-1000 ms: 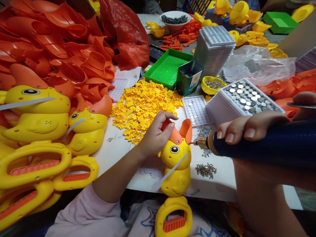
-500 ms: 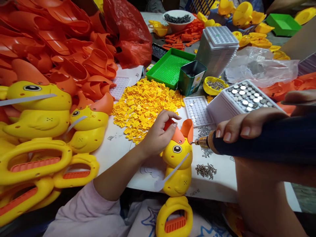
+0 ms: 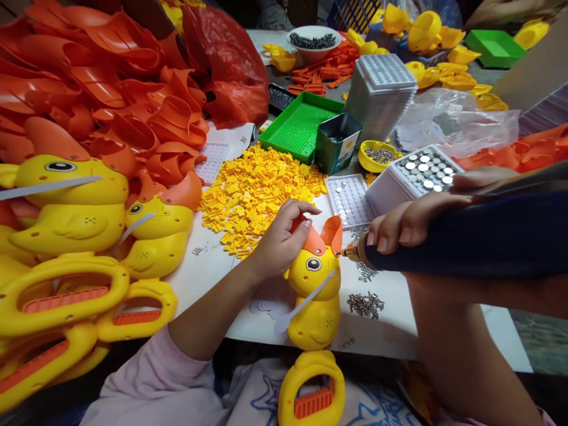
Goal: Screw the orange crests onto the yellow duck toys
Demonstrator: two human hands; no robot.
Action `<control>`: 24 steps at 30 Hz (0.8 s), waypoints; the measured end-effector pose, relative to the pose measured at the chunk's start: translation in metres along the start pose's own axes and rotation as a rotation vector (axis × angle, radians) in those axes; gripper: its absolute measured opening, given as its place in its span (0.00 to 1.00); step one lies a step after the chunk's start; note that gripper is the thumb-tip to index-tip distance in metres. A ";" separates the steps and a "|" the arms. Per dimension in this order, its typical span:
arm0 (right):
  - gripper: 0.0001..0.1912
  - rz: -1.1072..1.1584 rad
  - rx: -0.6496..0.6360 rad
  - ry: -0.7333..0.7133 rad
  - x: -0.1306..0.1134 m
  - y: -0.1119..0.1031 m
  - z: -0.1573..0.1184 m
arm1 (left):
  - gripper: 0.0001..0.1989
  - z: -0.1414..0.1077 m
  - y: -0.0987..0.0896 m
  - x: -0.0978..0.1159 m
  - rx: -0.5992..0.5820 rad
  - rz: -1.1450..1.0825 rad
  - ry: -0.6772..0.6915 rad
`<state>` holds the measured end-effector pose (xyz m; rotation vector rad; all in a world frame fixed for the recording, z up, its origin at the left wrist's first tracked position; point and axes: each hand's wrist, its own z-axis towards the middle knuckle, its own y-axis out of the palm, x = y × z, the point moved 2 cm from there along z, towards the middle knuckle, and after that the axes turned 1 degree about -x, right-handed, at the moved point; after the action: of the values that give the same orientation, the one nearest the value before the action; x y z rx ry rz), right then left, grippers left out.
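Observation:
A yellow plastic duck toy (image 3: 314, 319) with an orange beak, a loop handle and a pale strip across it lies at the table's front edge. My left hand (image 3: 284, 236) is closed on its orange beak, the thumb and fingers pinching it from the left. My right hand (image 3: 399, 228) wraps round a dark blue electric screwdriver (image 3: 452, 242). The screwdriver's brass-coloured tip points left and meets the orange piece at the duck's upper right. Below the tip lies a small pile of screws (image 3: 365, 305).
Yellow clips (image 3: 257, 195) are heaped behind my left hand. Finished-looking ducks (image 3: 155, 242) and orange parts (image 3: 102, 89) crowd the left. Farther back are a green tray (image 3: 302, 124), a dark tin (image 3: 338, 142), stacked white trays (image 3: 381, 89) and a tray of silver discs (image 3: 426, 168).
The view has shifted slightly. My right hand and the screwdriver still sit against the duck's upper right, and my left hand keeps its hold on the beak.

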<state>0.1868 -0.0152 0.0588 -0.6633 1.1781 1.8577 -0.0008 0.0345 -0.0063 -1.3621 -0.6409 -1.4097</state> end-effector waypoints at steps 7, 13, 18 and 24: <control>0.32 0.034 0.017 -0.304 0.004 -0.003 -0.007 | 0.13 -0.002 -0.011 0.013 -0.175 0.458 0.063; 0.28 0.029 0.055 -0.242 -0.011 -0.019 -0.007 | 0.17 -0.002 -0.011 0.040 -0.400 0.758 0.170; 0.22 -0.053 0.201 -0.139 0.001 -0.029 0.000 | 0.22 0.002 -0.001 0.050 -0.419 0.863 -0.095; 0.20 -0.077 0.275 -0.124 0.021 -0.034 0.002 | 0.11 -0.011 -0.004 0.050 -0.373 0.582 -0.152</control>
<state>0.2047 0.0015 0.0273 -0.4272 1.2773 1.6099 -0.0003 0.0108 0.0397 -1.7815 -0.0464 -0.9810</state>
